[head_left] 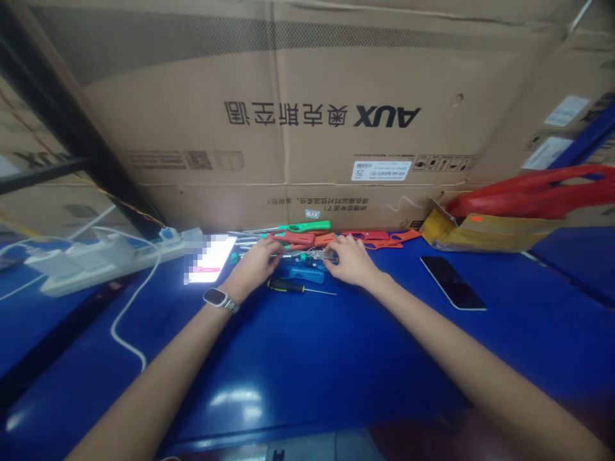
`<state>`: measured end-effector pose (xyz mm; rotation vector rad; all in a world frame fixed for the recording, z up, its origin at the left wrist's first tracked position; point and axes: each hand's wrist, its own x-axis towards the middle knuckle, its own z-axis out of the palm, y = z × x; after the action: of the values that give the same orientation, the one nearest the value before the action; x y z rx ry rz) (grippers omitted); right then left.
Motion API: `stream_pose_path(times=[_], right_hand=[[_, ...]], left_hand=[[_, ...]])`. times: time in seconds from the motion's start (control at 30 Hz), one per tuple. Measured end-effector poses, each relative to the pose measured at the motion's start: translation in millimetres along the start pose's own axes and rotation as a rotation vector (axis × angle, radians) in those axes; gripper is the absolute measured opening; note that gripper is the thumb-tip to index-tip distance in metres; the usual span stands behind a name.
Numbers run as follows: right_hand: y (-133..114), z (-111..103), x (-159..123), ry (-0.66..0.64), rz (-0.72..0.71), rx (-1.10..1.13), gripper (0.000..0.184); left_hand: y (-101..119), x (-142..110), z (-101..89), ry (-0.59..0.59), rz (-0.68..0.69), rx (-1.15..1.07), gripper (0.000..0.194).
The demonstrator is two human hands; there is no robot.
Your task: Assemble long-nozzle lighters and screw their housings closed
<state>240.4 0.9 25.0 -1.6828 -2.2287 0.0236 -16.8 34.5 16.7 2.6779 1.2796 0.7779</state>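
Small parts [313,260] lie mid-frame, between the curled left hand [262,260] and the right hand [353,259], its fingertips drawn in; whether either grips one cannot be told. Just above, the green handle [310,226] looks joined to a rod, seemingly finished, while orange pieces [384,244] right of centre look loose, seemingly left undone. The screwdriver [288,285] lies below, untouched.

Beyond the fingers [346,243], the green handle [321,225] looked smooth plastic, the cardboard [307,77] matt; nearer than them, the screwdriver [293,287] had a metal shaft, the tabletop [307,358] gloss.
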Motion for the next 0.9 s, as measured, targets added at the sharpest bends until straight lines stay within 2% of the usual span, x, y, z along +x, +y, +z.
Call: stream_pose_path(times=[0.17,0.3,0.57,0.77,0.9], right_hand=[[-12,10,24,-0.053,0.056,-0.075,0.018],[-12,19,23,0.021,0.025,-0.043,0.01],[-15,22,23,0.193,-0.055,0.272,0.006],[-17,25,25,0.23,-0.033,0.549,0.007],[-14,29,27,0.239,-0.009,0.664,0.012]], left_hand=[[-9,0,-5.7,-0.09,-0.005,0.21,0.021],[-11,1,-6.9,-0.108,-0.02,0.24,0.02],[-16,5,2.6,-0.113,0.015,0.185,0.013],[-13,6,0.8,-0.12,0.021,0.195,0.007],[-16,4,1.7,-0.082,0.041,0.13,0.013]])
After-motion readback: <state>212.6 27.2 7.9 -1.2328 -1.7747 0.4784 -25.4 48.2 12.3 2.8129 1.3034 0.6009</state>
